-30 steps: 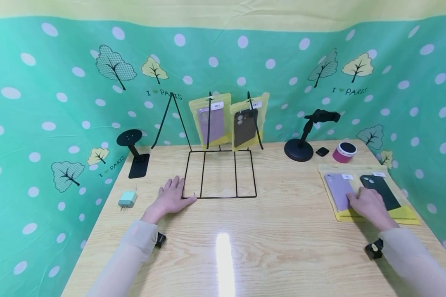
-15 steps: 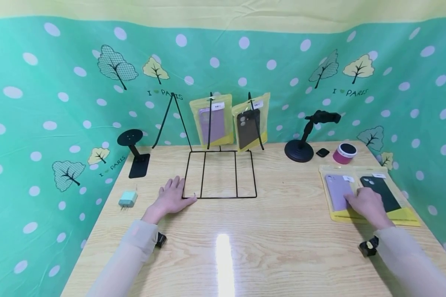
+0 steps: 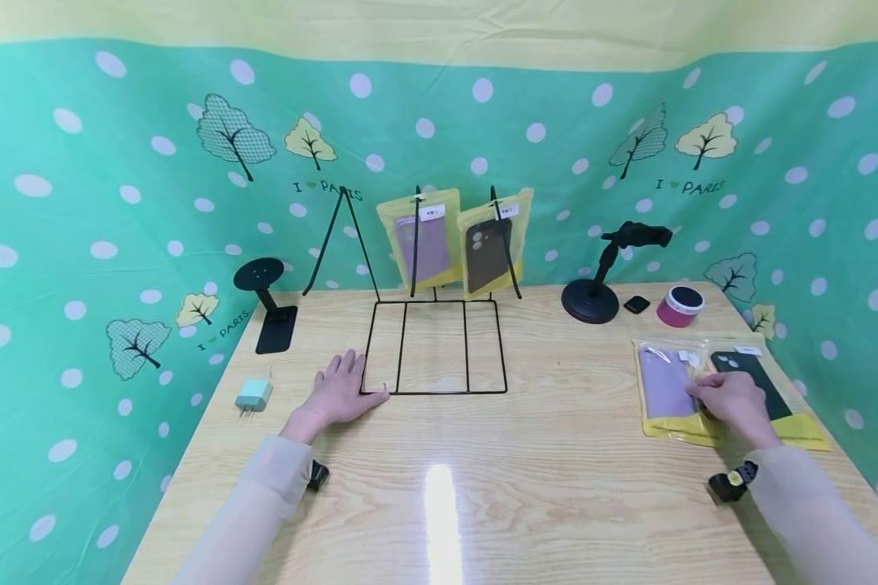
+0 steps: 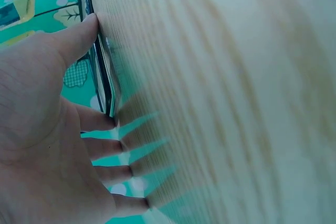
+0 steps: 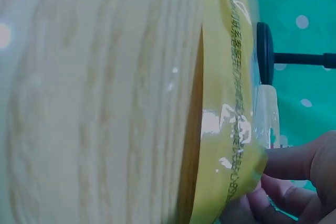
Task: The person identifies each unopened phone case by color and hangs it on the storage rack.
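Observation:
My right hand (image 3: 732, 402) pinches the right edge of a clear pouch with a yellow bottom holding a lilac phone case (image 3: 666, 382). In the right wrist view the thumb lies on the pouch's yellow end (image 5: 223, 129), with the other fingers beneath. Beside it lies a second pouch with a dark phone case (image 3: 749, 378), partly behind my hand. My left hand (image 3: 340, 394) rests spread on the table at the left front corner of a black wire rack (image 3: 432, 393). From the rack's uprights hang two pouches, one with a lilac case (image 3: 430, 256) and one with a black case (image 3: 479, 264).
Behind the right pouches stand a pink jar (image 3: 679, 307), a small black square (image 3: 636, 304) and a black stand with a round base (image 3: 590, 301). To the left are a black phone stand (image 3: 276, 329) and a mint charger plug (image 3: 253, 394). A polka-dot cloth (image 3: 556, 179) hangs behind the table.
The lilac-case pouch on the table has shifted slightly left, and its right edge has lifted in my right hand's pinch. My left hand has stayed at the rack corner.

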Tool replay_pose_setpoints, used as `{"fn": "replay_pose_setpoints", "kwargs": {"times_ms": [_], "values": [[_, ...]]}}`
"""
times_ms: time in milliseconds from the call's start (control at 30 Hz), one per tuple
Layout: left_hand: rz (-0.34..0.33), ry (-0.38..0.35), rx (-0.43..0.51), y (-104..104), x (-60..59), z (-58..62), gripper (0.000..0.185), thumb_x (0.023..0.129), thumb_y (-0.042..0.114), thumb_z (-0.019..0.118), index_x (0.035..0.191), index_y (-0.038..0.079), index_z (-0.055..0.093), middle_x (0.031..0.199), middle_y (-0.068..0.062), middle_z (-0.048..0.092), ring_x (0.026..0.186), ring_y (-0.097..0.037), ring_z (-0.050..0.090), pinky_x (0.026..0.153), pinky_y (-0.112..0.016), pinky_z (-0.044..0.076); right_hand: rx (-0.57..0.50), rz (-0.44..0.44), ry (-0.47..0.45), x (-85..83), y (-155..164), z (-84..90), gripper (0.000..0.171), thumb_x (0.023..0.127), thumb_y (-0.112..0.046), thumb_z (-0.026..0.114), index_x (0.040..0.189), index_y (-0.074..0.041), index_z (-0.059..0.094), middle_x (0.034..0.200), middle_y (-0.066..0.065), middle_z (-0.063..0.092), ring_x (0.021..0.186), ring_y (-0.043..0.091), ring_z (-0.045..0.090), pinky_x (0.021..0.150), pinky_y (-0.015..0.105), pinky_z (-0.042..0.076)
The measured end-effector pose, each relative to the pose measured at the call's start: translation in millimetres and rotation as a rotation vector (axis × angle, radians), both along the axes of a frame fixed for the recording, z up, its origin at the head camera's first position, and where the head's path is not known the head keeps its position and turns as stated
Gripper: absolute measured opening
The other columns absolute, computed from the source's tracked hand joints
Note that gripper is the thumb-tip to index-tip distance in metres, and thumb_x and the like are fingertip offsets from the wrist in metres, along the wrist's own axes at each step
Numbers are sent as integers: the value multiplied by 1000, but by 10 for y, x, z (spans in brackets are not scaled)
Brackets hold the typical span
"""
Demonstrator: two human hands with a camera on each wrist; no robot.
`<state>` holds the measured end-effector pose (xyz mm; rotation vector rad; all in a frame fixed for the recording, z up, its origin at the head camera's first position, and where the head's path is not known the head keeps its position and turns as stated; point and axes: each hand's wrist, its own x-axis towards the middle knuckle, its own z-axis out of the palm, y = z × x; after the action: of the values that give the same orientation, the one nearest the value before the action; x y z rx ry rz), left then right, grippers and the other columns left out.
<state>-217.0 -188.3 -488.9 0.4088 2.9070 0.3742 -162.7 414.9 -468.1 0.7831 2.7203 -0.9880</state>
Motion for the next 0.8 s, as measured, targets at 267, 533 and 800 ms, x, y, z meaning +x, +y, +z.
{"fn": "replay_pose_setpoints", "kwargs": {"times_ms": [267,533,800], "values": [[0,12,0,-7,7,-24,95,89,61,53,147,-8,23,151,-30,17,136,-50,14,98,-71,17,-116,33,46,6,8,-55,44,92,-25,64,120,9,58,98,19,64,80,24,60,53,24,45],[0,12,7,-4,0,27,92,90,58,54,148,-7,23,151,-29,17,136,-50,14,98,-71,16,-106,77,142,28,-131,7,46,94,-29,62,122,6,58,111,22,59,84,23,58,60,26,46],[-7,3,10,1,0,31,91,91,57,53,148,-7,23,151,-30,16,136,-50,13,98,-71,16,-45,113,210,39,-339,109,43,94,-31,62,118,4,62,103,18,65,80,21,62,64,30,48]]}}
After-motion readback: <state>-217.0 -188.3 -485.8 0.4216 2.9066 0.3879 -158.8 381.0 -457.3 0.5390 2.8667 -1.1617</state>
